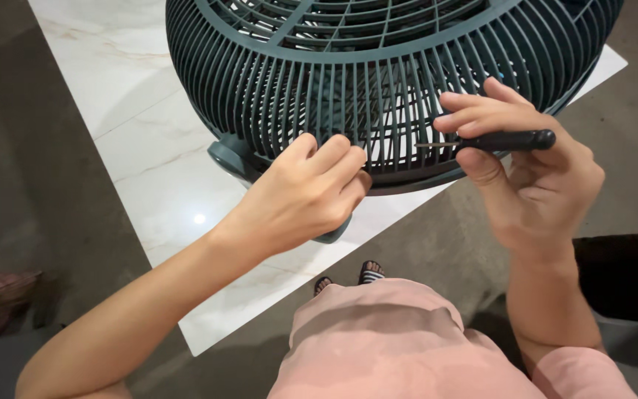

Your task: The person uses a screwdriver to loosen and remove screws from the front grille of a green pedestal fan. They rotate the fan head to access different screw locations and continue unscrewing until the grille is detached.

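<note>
Mid-job: fan grille (378,81) still closed, centre on white bench (149,133). Left hand (300,199) pinching the near rim bars. Right hand (533,159) clamped on black-handled screwdriver (492,141), tip at the bars, right of left hand.

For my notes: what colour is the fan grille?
Dark teal, seen in the head view: fan grille.
</note>
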